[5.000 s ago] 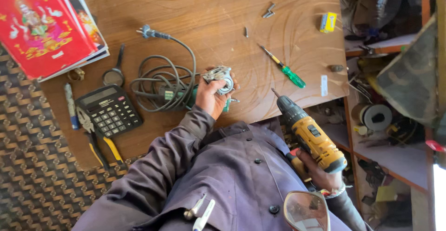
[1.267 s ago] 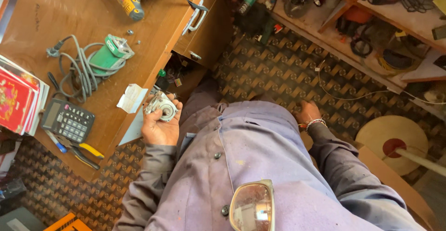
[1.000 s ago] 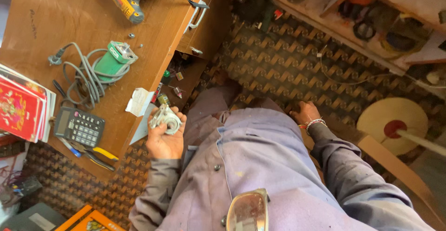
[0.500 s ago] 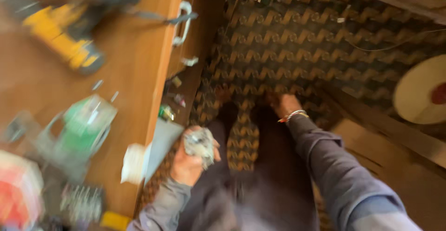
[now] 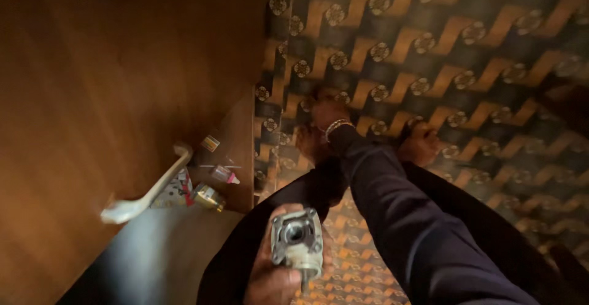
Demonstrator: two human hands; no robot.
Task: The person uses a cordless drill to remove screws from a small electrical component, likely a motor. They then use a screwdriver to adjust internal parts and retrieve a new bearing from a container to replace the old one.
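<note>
L hand (image 5: 276,280) w/ a metal motor part (image 5: 297,242), grip closed round it
R hand (image 5: 322,118) down near patterned floor (image 5: 478,53), can't tell its grip.

Patterned carpet (image 5: 466,47) bears both bare feet (image 5: 423,145). Open wooden drawer (image 5: 236,127) holds small bottles (image 5: 222,174).

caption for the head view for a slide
Left hand holds a metal motor part while the right hand reaches down to the patterned floor.

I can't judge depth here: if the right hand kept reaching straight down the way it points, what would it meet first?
Probably the patterned carpet; the right hand already seems almost on it.
</note>
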